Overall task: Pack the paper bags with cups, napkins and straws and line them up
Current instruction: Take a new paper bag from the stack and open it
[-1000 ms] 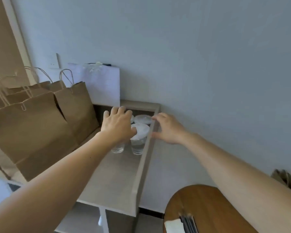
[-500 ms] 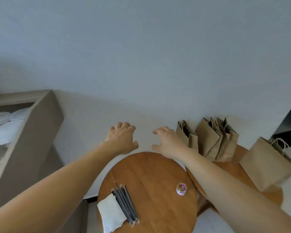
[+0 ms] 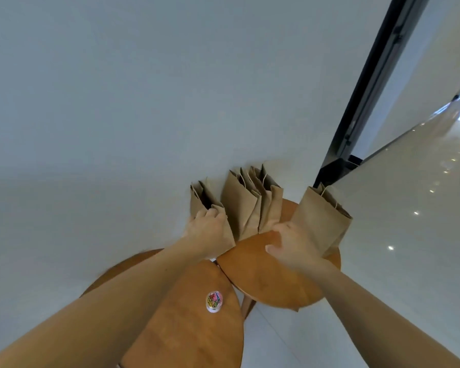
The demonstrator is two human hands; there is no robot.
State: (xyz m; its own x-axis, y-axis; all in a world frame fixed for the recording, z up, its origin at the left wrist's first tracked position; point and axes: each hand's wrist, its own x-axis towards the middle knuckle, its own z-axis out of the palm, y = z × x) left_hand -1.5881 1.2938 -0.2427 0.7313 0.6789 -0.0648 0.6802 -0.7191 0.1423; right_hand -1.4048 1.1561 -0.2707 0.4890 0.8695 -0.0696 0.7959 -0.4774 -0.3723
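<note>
The brown paper bags stand in a loose row along the far edge of the round wooden table [image 3: 271, 274], against the pale wall [image 3: 117, 102]. The leftmost paper bag [image 3: 195, 201] sits at the table's far-left edge with its mouth open and dark inside. The left hand [image 3: 210, 232] grasps it from the near side, with the fingertips [image 3: 206, 211] curled over the front panel at the opening.

A cluster of paper bags [image 3: 250, 205] stands upright at the middle of the table's far edge, pressed close together. The rightmost paper bag [image 3: 322, 221] is at the table's right side, tilted to the right, with its twine handle showing at the top.

The right hand [image 3: 290, 243] hovers over the tabletop just left of that bag's base, fingers loosely curled. Its far side meets the bag, but whether it holds the bag cannot be told.

A second round table [image 3: 186, 328] butts against the near-left side of the first, and on it sits a small round container [image 3: 214, 302] of bright, multicoloured bits. Right of the table lies a glossy white floor [image 3: 409, 235] and behind it rises a dark door frame [image 3: 369, 88].
</note>
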